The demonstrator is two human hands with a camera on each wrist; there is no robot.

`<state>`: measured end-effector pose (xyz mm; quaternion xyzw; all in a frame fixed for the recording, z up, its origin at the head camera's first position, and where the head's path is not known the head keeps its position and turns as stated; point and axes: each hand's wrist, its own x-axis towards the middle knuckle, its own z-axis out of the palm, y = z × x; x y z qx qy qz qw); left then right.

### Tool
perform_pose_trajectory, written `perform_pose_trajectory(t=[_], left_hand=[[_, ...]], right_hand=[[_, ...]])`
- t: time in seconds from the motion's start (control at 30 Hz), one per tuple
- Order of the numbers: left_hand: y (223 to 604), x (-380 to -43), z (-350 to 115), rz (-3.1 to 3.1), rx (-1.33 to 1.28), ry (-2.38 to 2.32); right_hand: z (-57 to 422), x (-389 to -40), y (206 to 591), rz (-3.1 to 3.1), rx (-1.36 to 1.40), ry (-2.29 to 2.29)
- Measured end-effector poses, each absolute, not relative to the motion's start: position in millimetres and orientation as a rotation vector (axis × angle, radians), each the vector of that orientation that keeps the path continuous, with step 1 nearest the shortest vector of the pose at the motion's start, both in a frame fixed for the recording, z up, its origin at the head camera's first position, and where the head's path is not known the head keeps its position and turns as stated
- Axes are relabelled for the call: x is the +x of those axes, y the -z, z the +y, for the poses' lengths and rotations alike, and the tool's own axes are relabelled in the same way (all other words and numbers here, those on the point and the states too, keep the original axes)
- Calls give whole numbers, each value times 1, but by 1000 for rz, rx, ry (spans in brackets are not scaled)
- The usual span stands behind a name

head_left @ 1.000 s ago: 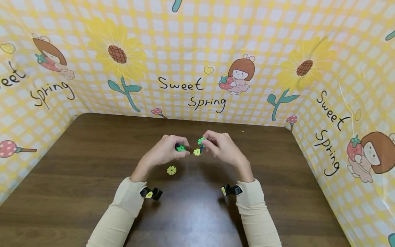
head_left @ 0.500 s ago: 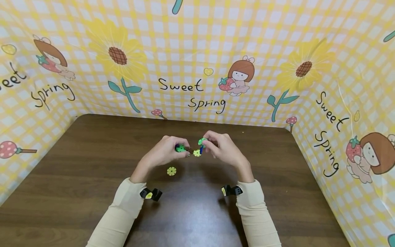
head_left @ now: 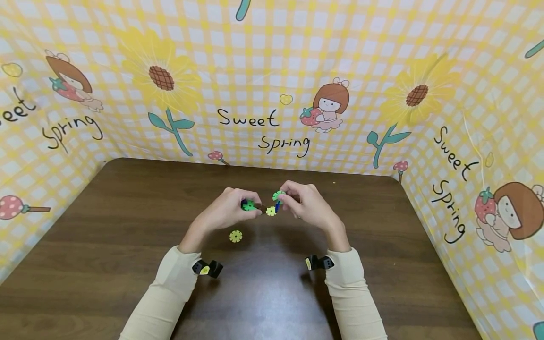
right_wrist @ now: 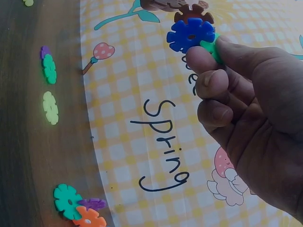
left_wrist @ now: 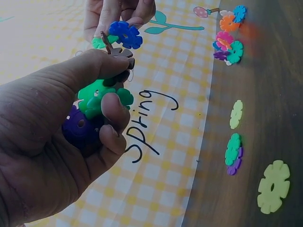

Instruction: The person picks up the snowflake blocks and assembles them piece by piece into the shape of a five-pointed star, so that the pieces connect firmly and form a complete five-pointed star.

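In the head view, my left hand (head_left: 233, 206) and right hand (head_left: 306, 202) face each other over the table. The left thumb and fingers pinch a brown snowflake disc (left_wrist: 119, 53). Curled against the same palm are a green snowflake disc (left_wrist: 92, 97) and a purple one (left_wrist: 78, 127), partly hidden by fingers. My right thumb and index finger pinch a light green snowflake disc (head_left: 278, 195), which is joined to a blue snowflake disc (right_wrist: 191, 36). The brown disc overlaps the blue one in the right wrist view.
Yellow snowflake discs lie on the wooden table (head_left: 263, 293): one disc (head_left: 235, 236) near the left wrist, another yellow disc (head_left: 271, 211) between the hands. Wrist views show a green disc (left_wrist: 232, 149) over a purple one, and a cluster with an orange disc (right_wrist: 90, 217). Patterned cloth (head_left: 263, 71) stands around the table.
Both hands stay in nearly the same place, still holding the same discs. The blue disc below the right fingers shifts its tilt slightly.
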<state>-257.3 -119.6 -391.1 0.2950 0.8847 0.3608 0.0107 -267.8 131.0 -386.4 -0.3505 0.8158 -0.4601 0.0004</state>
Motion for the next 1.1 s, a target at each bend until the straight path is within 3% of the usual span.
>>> perform_pose_trajectory(t=[1.1], left_hand=[[386, -253, -116, 2776, 878, -1203]], right_hand=[[133, -267, 384, 2505, -1126, 1444]])
